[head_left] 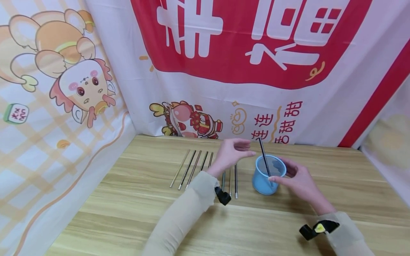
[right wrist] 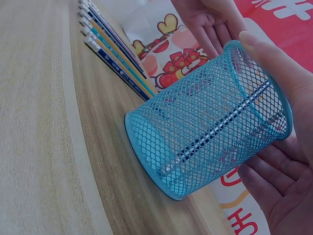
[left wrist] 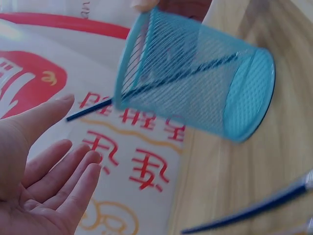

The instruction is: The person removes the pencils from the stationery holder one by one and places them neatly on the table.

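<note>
A light-blue mesh pencil cup [head_left: 260,181] is on the table, its mouth upward. My right hand [head_left: 298,177] grips it by the rim, thumb on the near side and fingers round the far side. One dark pencil [head_left: 263,153] leans inside, its point sticking out above the rim and its other end near the bottom. Just left of that point is my left hand [head_left: 231,153], fingers loosely extended and holding nothing. In the left wrist view, the left hand [left wrist: 49,186] has its palm and fingers spread below the pencil's tip.
Several pencils [head_left: 192,169] lie side by side on the wooden table [head_left: 128,199], left of the cup, some partly hidden by my left hand and wrist. Their white eraser ends [right wrist: 90,36] face the near edge. A printed cloth [head_left: 198,81] hangs behind the table.
</note>
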Available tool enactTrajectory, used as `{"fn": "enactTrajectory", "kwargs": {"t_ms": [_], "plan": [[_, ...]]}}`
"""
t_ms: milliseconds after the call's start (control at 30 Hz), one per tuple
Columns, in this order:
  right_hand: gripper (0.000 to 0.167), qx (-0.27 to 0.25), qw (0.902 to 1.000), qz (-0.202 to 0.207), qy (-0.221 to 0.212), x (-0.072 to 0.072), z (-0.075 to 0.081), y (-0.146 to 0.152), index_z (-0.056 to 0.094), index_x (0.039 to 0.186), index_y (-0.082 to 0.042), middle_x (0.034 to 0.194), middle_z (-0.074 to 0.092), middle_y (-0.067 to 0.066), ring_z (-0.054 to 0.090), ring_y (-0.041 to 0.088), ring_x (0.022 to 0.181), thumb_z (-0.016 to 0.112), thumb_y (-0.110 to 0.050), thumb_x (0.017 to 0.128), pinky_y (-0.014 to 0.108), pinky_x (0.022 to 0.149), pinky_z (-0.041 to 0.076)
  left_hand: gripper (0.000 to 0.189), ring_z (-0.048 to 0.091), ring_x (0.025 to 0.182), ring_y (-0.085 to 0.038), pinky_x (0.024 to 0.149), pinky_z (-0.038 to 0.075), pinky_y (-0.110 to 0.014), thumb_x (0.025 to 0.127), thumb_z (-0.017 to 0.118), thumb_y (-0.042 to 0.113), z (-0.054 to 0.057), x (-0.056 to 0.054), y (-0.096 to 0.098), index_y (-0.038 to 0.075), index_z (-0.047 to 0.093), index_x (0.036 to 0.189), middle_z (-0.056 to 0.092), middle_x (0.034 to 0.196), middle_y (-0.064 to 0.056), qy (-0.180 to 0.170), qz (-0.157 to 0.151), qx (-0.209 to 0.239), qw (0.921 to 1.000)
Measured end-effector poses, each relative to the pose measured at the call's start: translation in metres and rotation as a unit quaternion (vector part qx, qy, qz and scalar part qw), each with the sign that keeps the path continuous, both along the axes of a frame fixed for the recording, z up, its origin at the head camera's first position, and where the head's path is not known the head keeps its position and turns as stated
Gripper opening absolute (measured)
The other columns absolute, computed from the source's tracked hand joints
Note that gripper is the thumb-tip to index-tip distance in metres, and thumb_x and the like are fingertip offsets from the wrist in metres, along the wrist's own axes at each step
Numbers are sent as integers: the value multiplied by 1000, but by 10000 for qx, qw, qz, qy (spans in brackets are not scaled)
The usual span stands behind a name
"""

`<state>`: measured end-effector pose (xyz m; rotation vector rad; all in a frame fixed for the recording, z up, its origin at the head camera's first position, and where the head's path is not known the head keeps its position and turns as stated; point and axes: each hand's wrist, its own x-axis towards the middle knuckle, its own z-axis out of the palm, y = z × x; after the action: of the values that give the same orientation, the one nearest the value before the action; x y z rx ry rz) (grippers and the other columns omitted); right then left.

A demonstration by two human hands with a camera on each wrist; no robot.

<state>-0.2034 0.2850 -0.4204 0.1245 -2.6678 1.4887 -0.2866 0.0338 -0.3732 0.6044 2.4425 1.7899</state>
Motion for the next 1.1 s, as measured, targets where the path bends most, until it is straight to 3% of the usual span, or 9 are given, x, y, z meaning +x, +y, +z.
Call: {"fn": "enactTrajectory", "kwargs": {"t_ms": [267,467,733,1100], "plan": [[83,-34,10000,51,26,-2,0,-1,45,150,-1,144,53,22,54,37,129,84,-38,86,47,106,45,45,69,87,-4,80,57,-22,79,90,23,-9,1,28,12,74,120,76,100,5,-273,43,219,9994],[84,-20,10000,30,10,-3,2,-1,44,151,-1,145,53,22,53,37,130,84,-39,86,47,106,44,38,69,85,-2,79,57,-22,78,91,27,-16,2,39,17,77,112,75,91,13,-377,299,181,9987],[85,-17,10000,9,-41,-2,3,-2,44,151,-2,146,52,22,52,37,131,83,-40,86,48,107,44,25,66,83,-1,78,55,-22,80,89,31,-22,4,46,22,79,101,72,87,17,-307,547,-69,9980],[84,-65,10000,-6,-4,-1,0,0,44,151,-1,145,53,22,52,37,130,83,-39,87,48,107,44,20,65,87,-1,82,54,-24,85,85,33,-26,4,49,24,79,101,71,90,18,-390,607,15,9974]]}}
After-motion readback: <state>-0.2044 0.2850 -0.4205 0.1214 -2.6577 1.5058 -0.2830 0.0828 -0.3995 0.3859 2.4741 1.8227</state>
